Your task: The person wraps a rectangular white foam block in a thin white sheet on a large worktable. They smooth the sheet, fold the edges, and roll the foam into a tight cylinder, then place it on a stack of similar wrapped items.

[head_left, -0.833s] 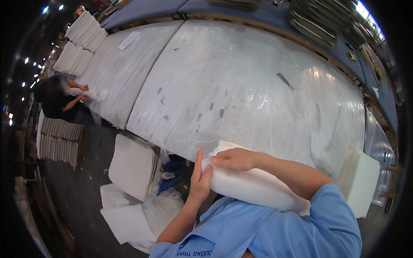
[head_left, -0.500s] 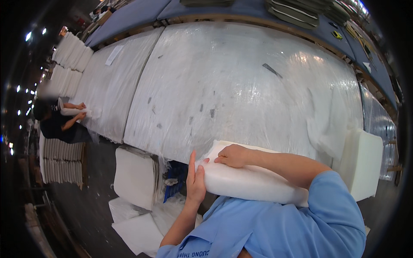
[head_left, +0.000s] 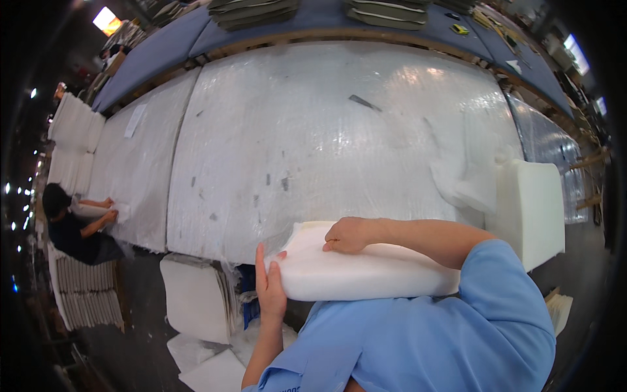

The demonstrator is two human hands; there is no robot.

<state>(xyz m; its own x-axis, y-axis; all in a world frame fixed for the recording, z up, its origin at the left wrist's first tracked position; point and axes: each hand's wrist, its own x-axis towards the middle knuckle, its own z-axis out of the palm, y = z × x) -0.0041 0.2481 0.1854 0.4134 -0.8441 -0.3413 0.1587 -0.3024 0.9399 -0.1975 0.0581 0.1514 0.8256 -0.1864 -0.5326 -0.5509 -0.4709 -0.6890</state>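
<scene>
Across my front lies a thick white foam cushion (head_left: pixel 366 282) in a thin, pale wrapping, one end resting on the plastic-covered table. My left hand (head_left: pixel 272 287) grips its left end, forefinger and thumb stretched upward, other fingertips showing at the cushion's edge. On top, my right hand (head_left: pixel 347 235) is closed in a pinch on the thin white wrapping. My right forearm lies along the cushion's upper side.
The table (head_left: pixel 313 150) is covered in clear plastic film. At right stands another white foam piece (head_left: pixel 539 212); stacked white pads (head_left: pixel 196 294) are at lower left. A co-worker (head_left: pixel 72 225) handles a white piece at far left. Green-grey stacks (head_left: pixel 385 14) lie on the blue-topped bench (head_left: pixel 313 25).
The view has shifted, so the table and cushion appear further left. Both hands keep their places on the cushion; the right pinch hardly moves.
</scene>
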